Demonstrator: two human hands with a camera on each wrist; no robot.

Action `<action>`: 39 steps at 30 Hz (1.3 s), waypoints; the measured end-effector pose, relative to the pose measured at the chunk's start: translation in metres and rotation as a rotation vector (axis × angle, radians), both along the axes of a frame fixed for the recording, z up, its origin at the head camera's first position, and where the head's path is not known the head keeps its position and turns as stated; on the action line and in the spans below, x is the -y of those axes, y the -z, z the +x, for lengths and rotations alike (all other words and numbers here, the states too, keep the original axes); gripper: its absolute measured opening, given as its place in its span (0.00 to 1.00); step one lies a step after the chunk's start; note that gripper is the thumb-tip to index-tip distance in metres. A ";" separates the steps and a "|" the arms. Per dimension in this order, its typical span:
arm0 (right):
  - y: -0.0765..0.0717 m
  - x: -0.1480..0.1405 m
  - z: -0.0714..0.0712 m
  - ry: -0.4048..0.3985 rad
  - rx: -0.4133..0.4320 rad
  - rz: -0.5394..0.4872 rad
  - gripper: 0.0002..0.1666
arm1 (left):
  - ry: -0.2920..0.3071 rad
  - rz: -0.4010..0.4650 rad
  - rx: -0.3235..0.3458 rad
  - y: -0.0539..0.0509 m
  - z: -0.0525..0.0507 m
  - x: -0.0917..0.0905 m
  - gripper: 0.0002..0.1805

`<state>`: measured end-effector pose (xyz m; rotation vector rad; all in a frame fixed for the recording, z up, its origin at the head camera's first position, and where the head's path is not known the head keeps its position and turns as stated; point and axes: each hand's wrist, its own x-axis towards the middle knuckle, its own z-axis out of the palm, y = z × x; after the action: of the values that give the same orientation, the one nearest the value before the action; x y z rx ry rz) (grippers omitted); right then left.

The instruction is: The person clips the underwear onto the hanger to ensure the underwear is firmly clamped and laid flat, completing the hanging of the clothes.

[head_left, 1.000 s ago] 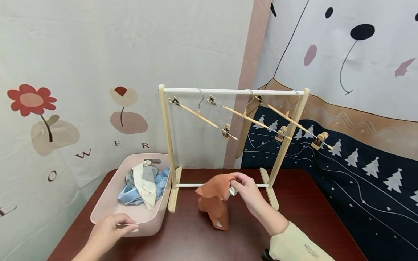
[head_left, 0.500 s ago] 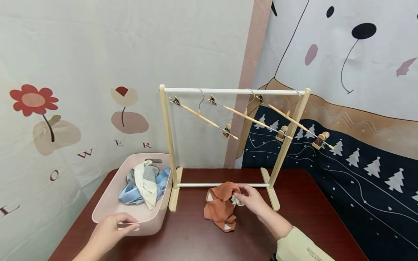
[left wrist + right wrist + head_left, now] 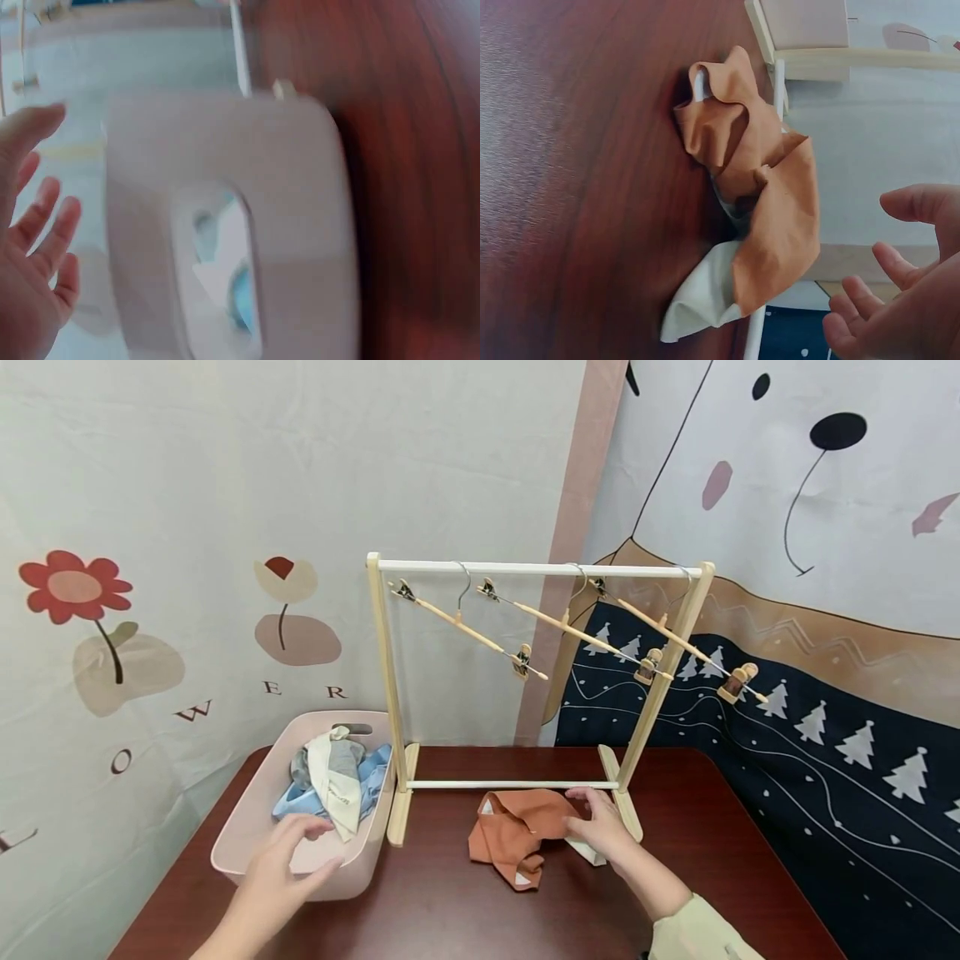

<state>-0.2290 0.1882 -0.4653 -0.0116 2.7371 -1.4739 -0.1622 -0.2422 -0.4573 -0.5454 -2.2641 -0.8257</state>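
my left hand now releases the eight-o'clock basket, my right hand the six-o'clock orange garment, seemingly laid ready.

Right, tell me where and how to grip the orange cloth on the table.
I'd pinch the orange cloth by the raised fold at its right end, coming from above with the right hand. In the right wrist view that fold stands off the table, so it should be easier to catch than the crumpled left part.
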 end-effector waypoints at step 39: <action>0.039 0.041 0.048 -0.705 -0.078 0.802 0.25 | 0.140 -0.757 0.519 0.055 -0.071 -0.197 0.28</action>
<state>-0.1807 0.1467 -0.5046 -0.8949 2.7058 -0.1895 -0.2330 -0.0451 -0.5127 -0.9099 -3.0451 -0.1302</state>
